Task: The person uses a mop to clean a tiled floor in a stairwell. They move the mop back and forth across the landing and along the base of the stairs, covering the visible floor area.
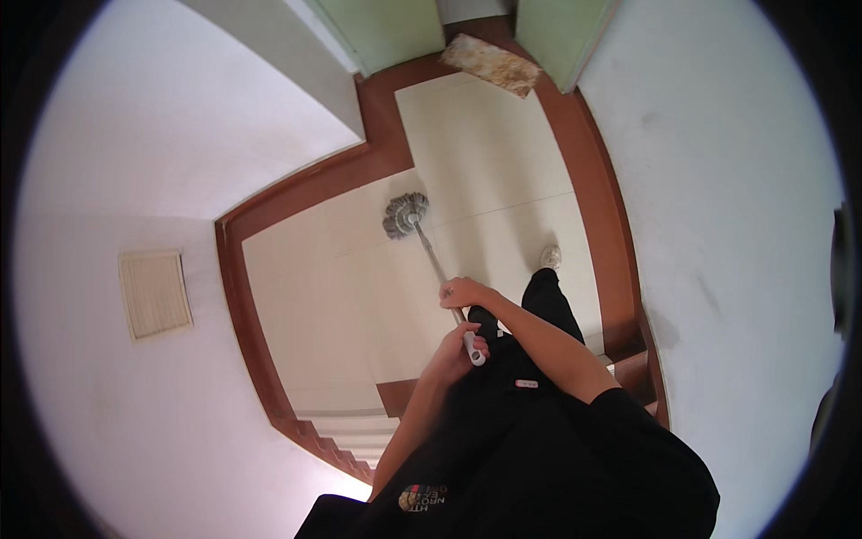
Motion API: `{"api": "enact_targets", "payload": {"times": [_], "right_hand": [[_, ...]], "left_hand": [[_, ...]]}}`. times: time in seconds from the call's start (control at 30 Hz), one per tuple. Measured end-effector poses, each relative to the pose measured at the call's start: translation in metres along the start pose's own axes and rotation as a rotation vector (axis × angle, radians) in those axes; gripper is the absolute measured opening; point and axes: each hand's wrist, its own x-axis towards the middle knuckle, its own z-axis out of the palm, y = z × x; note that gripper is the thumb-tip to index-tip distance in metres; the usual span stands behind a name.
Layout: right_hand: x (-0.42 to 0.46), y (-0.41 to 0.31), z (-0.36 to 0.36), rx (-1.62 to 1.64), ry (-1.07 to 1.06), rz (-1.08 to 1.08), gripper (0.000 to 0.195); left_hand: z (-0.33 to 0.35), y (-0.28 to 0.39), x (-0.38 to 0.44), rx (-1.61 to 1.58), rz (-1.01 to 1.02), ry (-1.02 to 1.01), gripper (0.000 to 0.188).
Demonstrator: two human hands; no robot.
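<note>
A string mop's grey head (405, 215) rests spread out on the cream tile floor (323, 296). Its metal pole (433, 257) slants from there back towards my body. My left hand (460, 352) is wrapped around the white grip (476, 356) at the pole's near end. Farther down, my right hand (461, 293) grasps the pole, with the right forearm crossing in front of my dark trousers. One light shoe (550, 257) stands on the tiles to the right of the mop; my other foot is hidden.
Reddish-brown border tiles (592, 195) run along the white walls. A brown-and-white mat (492, 65) lies askew at the doorway between pale green doors (387, 34). Stairs (347, 428) descend or rise at lower left, with more steps (633, 370) at right. A vent cover (155, 294) sits on the left wall.
</note>
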Motion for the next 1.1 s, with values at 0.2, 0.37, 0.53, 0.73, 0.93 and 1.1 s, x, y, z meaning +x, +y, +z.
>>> {"api": "enact_targets", "payload": {"times": [0.2,0.37,0.53,0.73,0.93,1.1], "right_hand": [[-0.075,0.021,-0.043,0.205,0.018,0.102,0.031],[-0.115,0.101,-0.059,0.424,0.440,0.196,0.024],[-0.109,0.174,-0.086,0.481,0.907,0.155,0.018],[-0.067,0.209,-0.131,0.633,0.948,0.139,0.021],[-0.008,0.149,-0.136,0.707,0.552,-0.061,0.029],[0.002,0.086,-0.168,0.602,0.015,-0.115,0.033]], "left_hand": [[0.045,-0.002,-0.011,0.078,-0.290,-0.100,0.015],[0.074,-0.009,0.057,0.423,-0.416,-0.128,0.017],[0.111,0.009,0.152,0.860,-0.468,-0.027,0.020],[0.133,0.032,0.190,0.881,-0.192,0.140,0.017],[0.160,0.081,0.109,0.703,-0.127,0.291,0.013],[0.144,0.081,0.067,0.365,-0.065,0.439,0.015]]}}
